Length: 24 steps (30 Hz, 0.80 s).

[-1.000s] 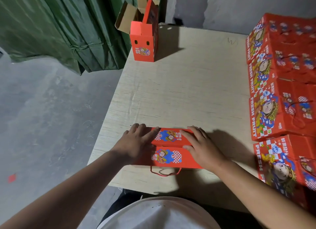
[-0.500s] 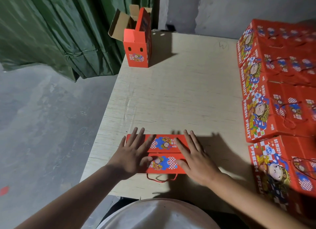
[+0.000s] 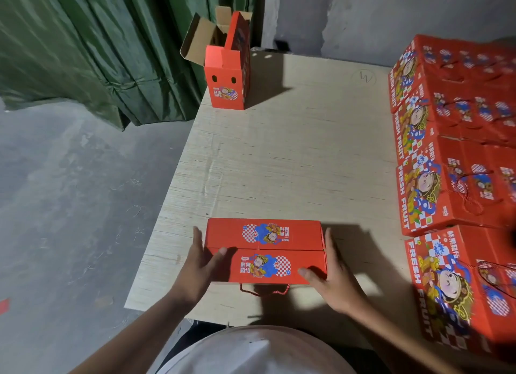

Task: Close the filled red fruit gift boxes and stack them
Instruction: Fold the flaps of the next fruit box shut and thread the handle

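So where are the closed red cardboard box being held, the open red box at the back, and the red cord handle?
closed red cardboard box (image 3: pixel 265 251), head view, top flaps
open red box (image 3: pixel 223 86), head view, front face
red cord handle (image 3: pixel 262 292), head view, loop's middle

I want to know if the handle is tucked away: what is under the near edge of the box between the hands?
A red cord handle loops out from under the closed box onto the table. Its ends are hidden beneath the box, and so is the box's inside.

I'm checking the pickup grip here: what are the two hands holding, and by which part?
The closed red gift box, by its two short ends: left hand on the left end, right hand on the right, thumbs over the top.
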{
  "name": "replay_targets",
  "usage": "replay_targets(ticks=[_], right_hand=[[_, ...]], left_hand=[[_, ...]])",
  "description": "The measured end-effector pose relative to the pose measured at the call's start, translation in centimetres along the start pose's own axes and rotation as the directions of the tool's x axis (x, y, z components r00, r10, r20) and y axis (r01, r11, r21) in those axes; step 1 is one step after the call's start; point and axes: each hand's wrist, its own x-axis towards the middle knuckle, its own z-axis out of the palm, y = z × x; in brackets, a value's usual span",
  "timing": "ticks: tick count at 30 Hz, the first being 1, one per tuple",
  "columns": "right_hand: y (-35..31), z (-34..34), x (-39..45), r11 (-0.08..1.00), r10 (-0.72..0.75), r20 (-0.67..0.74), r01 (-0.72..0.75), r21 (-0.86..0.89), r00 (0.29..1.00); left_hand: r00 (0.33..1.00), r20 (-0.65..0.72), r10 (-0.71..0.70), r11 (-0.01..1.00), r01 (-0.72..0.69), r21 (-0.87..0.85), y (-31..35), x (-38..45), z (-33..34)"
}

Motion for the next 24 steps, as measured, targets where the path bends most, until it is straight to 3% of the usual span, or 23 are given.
replay_targets(ticks=[1, 6, 9, 12, 14, 16, 17, 24], right_hand=[[0.1, 0.2, -0.2, 0.999, 0.022, 0.013, -0.022, 0.040, 1.000], [0.2, 1.3, -0.4, 0.985, 0.021, 0.043, -0.028, 0.172, 0.999], [0.3, 1.9, -0.2, 0.986, -0.045, 0.070, 0.033, 0.163, 0.997], [0.4, 1.4, -0.1, 0.998, -0.057, 0.093, 0.054, 0.030, 0.994], [0.7, 1.0, -0.3, 0.965, -0.116, 0.017, 0.116, -0.236, 0.993], [0.8, 1.4, -0.6, 0.785, -0.284, -0.065, 0.193, -0.589, 0.957], [0.5, 1.7, -0.8, 0.712, -0.324, -0.069, 0.195, -0.675, 0.943], [-2.3, 3.9, 0.2, 0.647, -0.462, -0.015, 0.325, -0.690, 0.887]], left_hand=[[0.999, 0.037, -0.025, 0.996, 0.028, -0.082, -0.1, -0.4, 0.0], [0.993, 0.111, 0.051, 0.992, -0.038, -0.117, 0.5, -1.3, 0.2], [0.988, 0.146, 0.040, 0.994, -0.024, -0.110, 0.5, -1.4, 0.4], [0.989, 0.147, 0.024, 0.994, -0.007, -0.110, 0.7, -1.5, 0.2], [0.991, 0.137, 0.001, 0.993, 0.015, -0.117, 1.0, -1.7, 0.2], [0.994, 0.107, -0.020, 0.994, 0.031, -0.105, 1.4, -2.0, 0.4], [0.995, 0.094, -0.030, 0.994, 0.039, -0.098, 1.5, -2.1, 0.4], [0.987, 0.015, -0.159, 0.983, 0.160, -0.095, 0.9, -3.6, -0.5]])
